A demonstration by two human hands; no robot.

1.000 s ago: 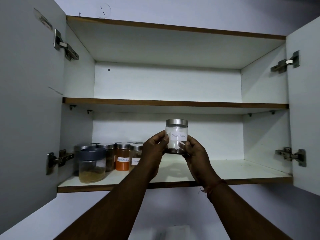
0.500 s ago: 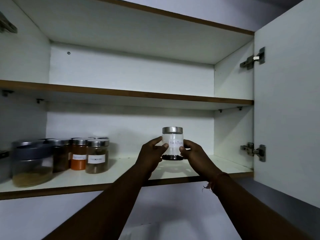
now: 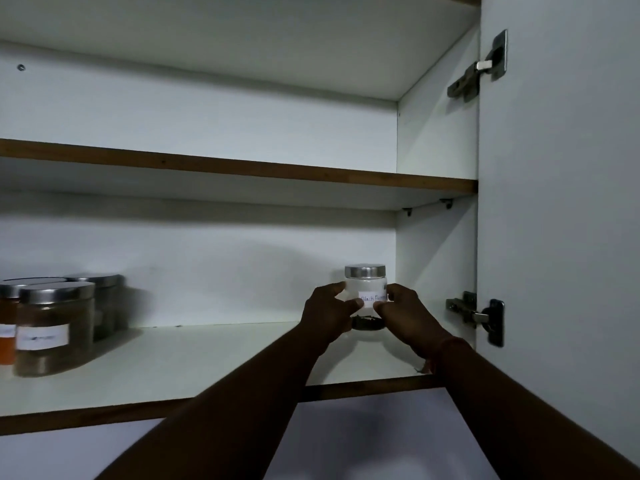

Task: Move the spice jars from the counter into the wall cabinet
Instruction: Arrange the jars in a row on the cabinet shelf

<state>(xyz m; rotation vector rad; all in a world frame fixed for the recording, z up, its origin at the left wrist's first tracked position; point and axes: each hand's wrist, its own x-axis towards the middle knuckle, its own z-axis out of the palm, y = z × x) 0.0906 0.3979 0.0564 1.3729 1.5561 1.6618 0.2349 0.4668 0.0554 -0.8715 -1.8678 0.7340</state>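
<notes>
A small clear jar (image 3: pixel 365 289) with a steel lid and a white "Black Pepper" label is at the right end of the cabinet's lower shelf (image 3: pixel 214 362), a little dark spice at its bottom. My left hand (image 3: pixel 327 313) grips its left side and my right hand (image 3: pixel 403 315) grips its right side. Whether its base touches the shelf is hidden by my fingers. Several steel-lidded spice jars (image 3: pixel 55 327) stand at the shelf's left end, one filled with orange powder (image 3: pixel 7 332).
The upper shelf (image 3: pixel 242 171) runs across above. The open right cabinet door (image 3: pixel 561 202) stands close beside my right arm, with hinges (image 3: pixel 479 315) at jar height and higher up (image 3: pixel 479 69). The wall below the cabinet shows at the bottom.
Both hands carried the pepper jar rightward and deeper into the lower shelf, toward the right wall. The view shifted right and closer; the left door is out of sight.
</notes>
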